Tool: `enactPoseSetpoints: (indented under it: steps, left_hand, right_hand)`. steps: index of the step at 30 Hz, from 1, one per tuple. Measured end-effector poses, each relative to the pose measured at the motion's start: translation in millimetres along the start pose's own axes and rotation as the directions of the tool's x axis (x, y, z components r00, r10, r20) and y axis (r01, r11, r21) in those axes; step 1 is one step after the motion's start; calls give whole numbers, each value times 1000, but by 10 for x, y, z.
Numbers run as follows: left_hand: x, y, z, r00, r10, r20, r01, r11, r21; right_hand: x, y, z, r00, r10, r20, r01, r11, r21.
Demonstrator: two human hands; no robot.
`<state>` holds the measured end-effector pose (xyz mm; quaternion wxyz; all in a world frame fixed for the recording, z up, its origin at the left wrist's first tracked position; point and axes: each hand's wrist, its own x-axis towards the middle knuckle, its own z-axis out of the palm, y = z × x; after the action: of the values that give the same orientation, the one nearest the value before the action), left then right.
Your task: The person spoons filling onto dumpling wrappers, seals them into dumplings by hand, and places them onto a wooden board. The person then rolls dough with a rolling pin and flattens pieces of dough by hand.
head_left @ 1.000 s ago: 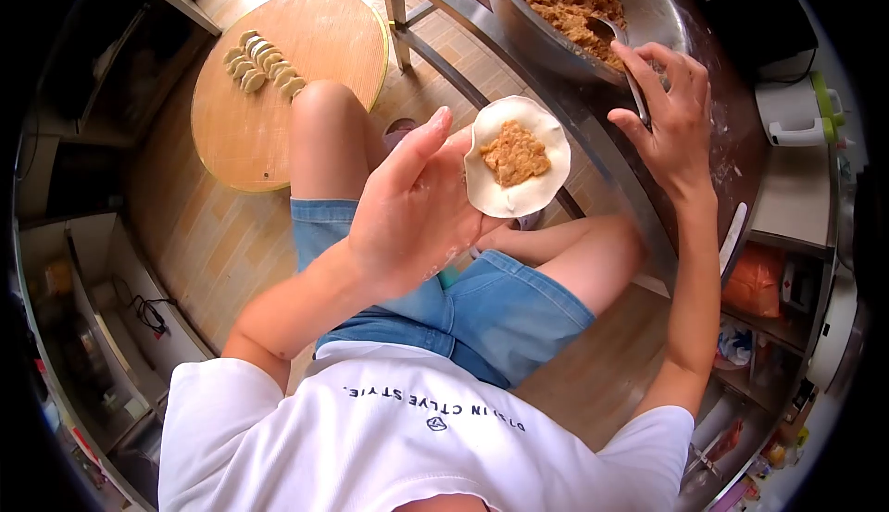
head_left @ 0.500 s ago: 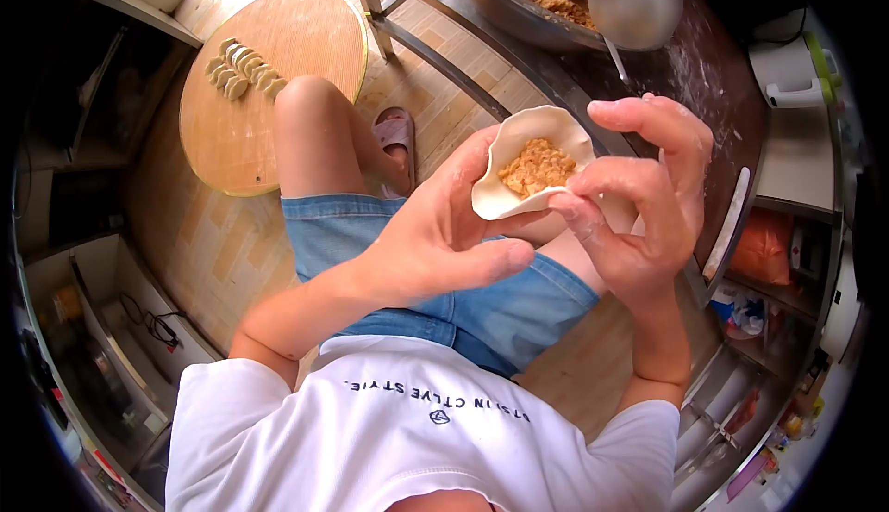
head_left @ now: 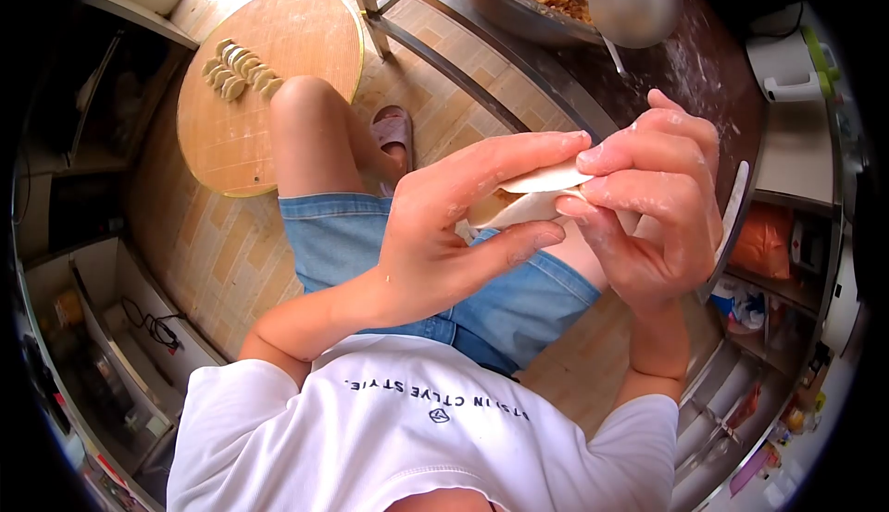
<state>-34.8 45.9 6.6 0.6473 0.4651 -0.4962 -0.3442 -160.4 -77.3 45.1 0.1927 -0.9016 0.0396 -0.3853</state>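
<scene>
Between my two hands is a dumpling (head_left: 532, 206), its pale dough wrapper folded over and partly closed around the filling. My left hand (head_left: 444, 216) curves around it, forefinger along the far side and thumb along the near side. At the right end, my right hand (head_left: 653, 197) pinches the edges together with thumb and fingers. A little brown filling shows through the gap on the left, and the rest is hidden by dough and fingers. Flour whitens the fingers of my right hand.
A metal bowl (head_left: 519, 14) of minced filling with a spoon (head_left: 613, 54) stands on the floury dark table (head_left: 713, 95). At the far left, a round board (head_left: 222, 146) holds several finished dumplings (head_left: 243, 69). Shelves with bags (head_left: 764, 243) are at right.
The wrapper was open like a cup with filling showing; now it is folded over. My left fingers and thumb have closed around it, and my right fingers have come down to pinch its edge.
</scene>
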Motion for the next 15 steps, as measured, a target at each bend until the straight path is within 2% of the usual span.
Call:
enactPoseSetpoints:
  steps: [5, 8, 10, 11, 13, 15]
  left_hand:
    - [30, -34, -4, 997, 80, -17, -78, 994, 81]
    - [49, -39, -69, 986, 154, 61, -161, 976, 145]
    - [28, -62, -19, 989, 145, -25, -146, 989, -29]
    - [30, -77, -4, 988, 138, -66, -145, 983, -115]
    - [64, -96, -2, 969, 216, -122, -231, 964, -133]
    - [50, -134, -1, 953, 267, -144, -287, 947, -141]
  right_hand:
    - [9, 25, 7, 999, -34, -8, 34, 999, 19]
    - [-46, 95, 67, 996, 12, -93, 3, 989, 151]
    - [-93, 61, 83, 973, 181, -145, -141, 958, 248]
    - [-144, -39, 53, 939, 310, -149, -262, 924, 278]
    - [-223, -97, 24, 867, 494, -70, -451, 836, 312]
    - [-267, -118, 25, 840, 542, 8, -517, 797, 313]
